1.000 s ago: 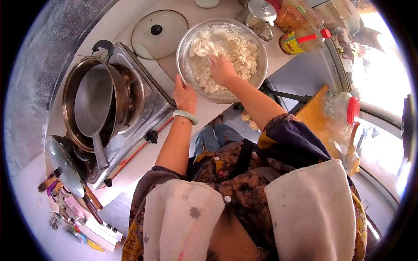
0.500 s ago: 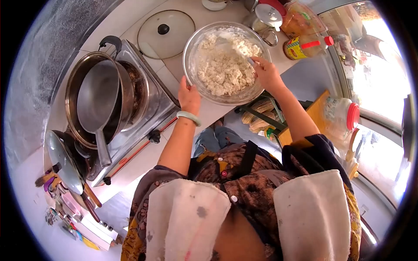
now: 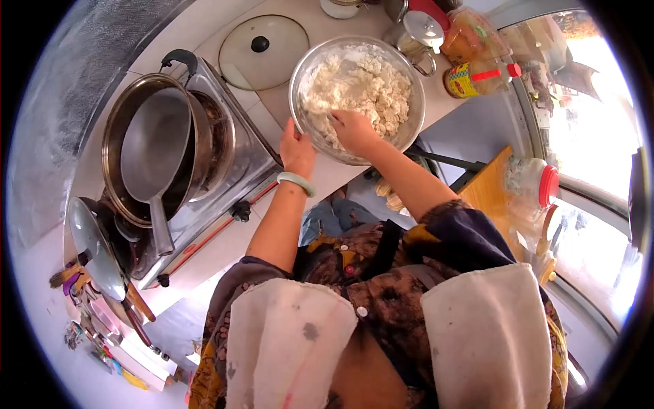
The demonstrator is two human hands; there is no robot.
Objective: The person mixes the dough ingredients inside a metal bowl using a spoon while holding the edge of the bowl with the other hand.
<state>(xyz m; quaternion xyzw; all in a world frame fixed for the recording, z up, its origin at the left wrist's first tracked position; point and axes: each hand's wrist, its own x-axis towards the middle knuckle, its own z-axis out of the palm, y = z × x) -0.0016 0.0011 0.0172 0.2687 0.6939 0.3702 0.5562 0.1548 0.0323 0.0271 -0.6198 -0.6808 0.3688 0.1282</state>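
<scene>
A metal bowl (image 3: 417,126) of crumbly, floury dough (image 3: 371,85) stands near the counter's front edge. My left hand (image 3: 298,151), with a pale bangle on its wrist, grips the bowl's near-left rim. Inside the bowl, my right hand (image 3: 355,133) is closed around the handle of a spoon-like utensil (image 3: 332,117). Most of that utensil is hidden by the hand and the dough. The dough lies heaped toward the right side, with loose flour on the bowl's wall.
Left of the bowl, a large pot (image 3: 112,146) holding a ladle-like pan (image 3: 153,153) sits on the stove (image 3: 221,218). A glass lid (image 3: 262,65) lies behind. Right are a lidded metal pot (image 3: 422,31), a yellow-labelled bottle (image 3: 466,80) and a red-lidded jar (image 3: 528,180).
My right hand has swept from the bowl's right side to its lower left with the utensil. Dough has shifted rightward. My left hand stays at the rim.
</scene>
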